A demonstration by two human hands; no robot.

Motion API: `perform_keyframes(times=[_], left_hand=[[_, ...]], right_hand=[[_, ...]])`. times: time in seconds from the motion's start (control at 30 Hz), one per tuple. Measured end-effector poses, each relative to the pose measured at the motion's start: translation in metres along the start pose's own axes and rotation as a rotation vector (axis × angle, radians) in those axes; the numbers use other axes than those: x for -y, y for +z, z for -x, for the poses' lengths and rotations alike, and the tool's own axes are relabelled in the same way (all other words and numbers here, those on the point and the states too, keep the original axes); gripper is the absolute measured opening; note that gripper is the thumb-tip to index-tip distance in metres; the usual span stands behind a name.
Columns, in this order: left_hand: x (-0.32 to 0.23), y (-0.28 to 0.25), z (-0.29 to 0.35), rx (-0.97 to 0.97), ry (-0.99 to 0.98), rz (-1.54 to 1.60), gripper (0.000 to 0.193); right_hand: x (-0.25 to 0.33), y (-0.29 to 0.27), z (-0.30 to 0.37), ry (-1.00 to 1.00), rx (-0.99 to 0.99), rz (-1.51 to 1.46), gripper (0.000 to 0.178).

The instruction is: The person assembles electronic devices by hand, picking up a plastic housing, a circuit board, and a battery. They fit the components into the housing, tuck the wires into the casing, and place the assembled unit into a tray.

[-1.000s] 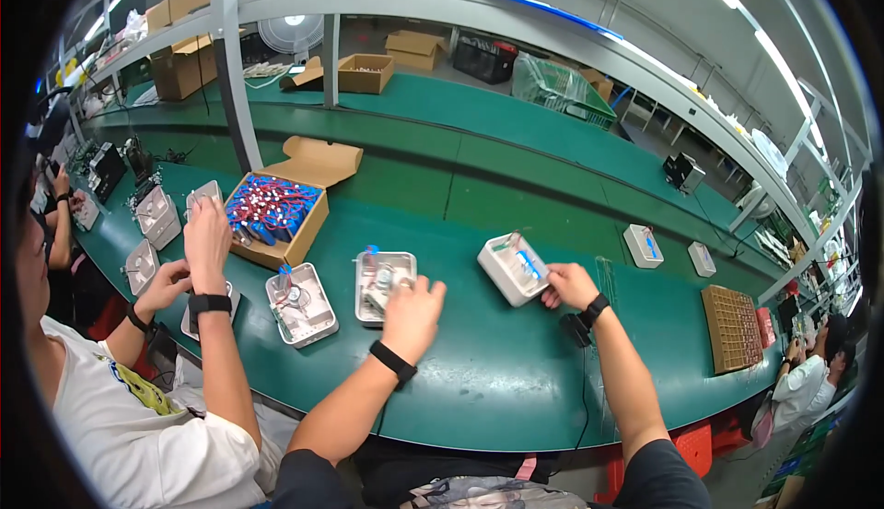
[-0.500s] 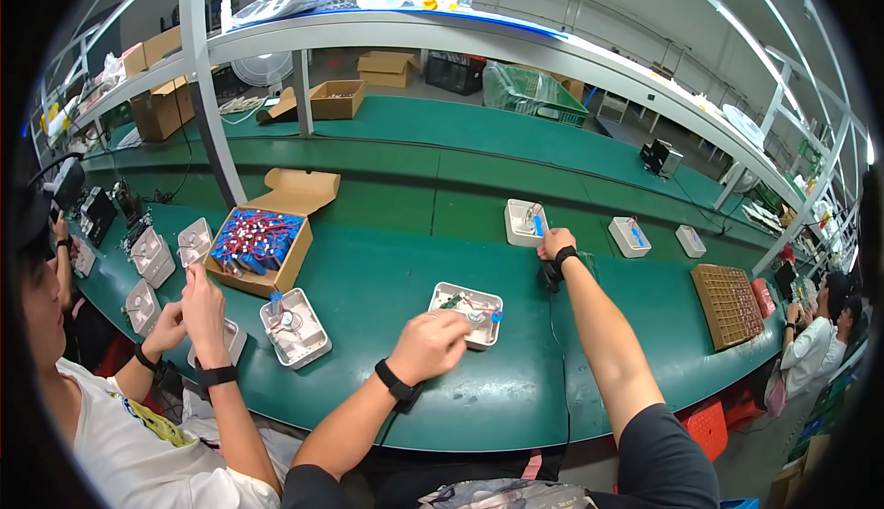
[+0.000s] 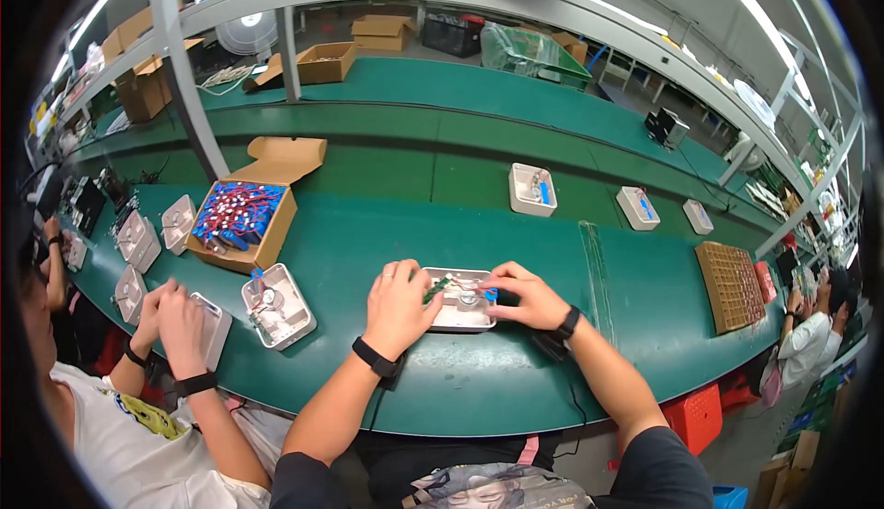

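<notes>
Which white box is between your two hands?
The open white casing in mid-picture, with the left hand at its left end and the right hand at its right; the other casings lie apart from both.

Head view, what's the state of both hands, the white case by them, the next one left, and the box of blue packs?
Near white case: open-topped, wired parts inside.
Left hand: bent, at that case's left end.
Right hand: bent, at its right end.
Next white case left: open-topped, parts inside.
Cardboard box: lid open, filled with blue packs.
</notes>
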State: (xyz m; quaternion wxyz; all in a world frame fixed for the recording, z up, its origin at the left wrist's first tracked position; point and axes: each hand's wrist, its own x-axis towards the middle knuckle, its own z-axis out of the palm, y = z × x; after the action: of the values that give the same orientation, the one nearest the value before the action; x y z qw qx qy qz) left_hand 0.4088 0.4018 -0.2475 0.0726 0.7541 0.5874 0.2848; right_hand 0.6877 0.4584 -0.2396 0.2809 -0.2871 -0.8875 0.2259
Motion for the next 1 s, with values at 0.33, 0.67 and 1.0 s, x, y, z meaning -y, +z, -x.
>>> perform_keyframes(times=[0.33, 0.67, 1.0], left_hand=[[0.016, 0.015, -0.002, -0.15, 0.012, 0.316, 0.017], [0.037, 0.035, -0.001, 0.108, -0.178, 0.654, 0.016], [-0.002, -0.015, -0.002, 0.185, -0.223, 0.168, 0.059]], right_hand=[[-0.005, 0.0, -0.015, 0.448, -0.096, -0.469, 0.035], [0.0, 0.0, -0.03, -0.259, -0.034, 0.166, 0.034], [-0.014, 0.017, -0.031, -0.236, -0.024, 0.092, 0.021]])
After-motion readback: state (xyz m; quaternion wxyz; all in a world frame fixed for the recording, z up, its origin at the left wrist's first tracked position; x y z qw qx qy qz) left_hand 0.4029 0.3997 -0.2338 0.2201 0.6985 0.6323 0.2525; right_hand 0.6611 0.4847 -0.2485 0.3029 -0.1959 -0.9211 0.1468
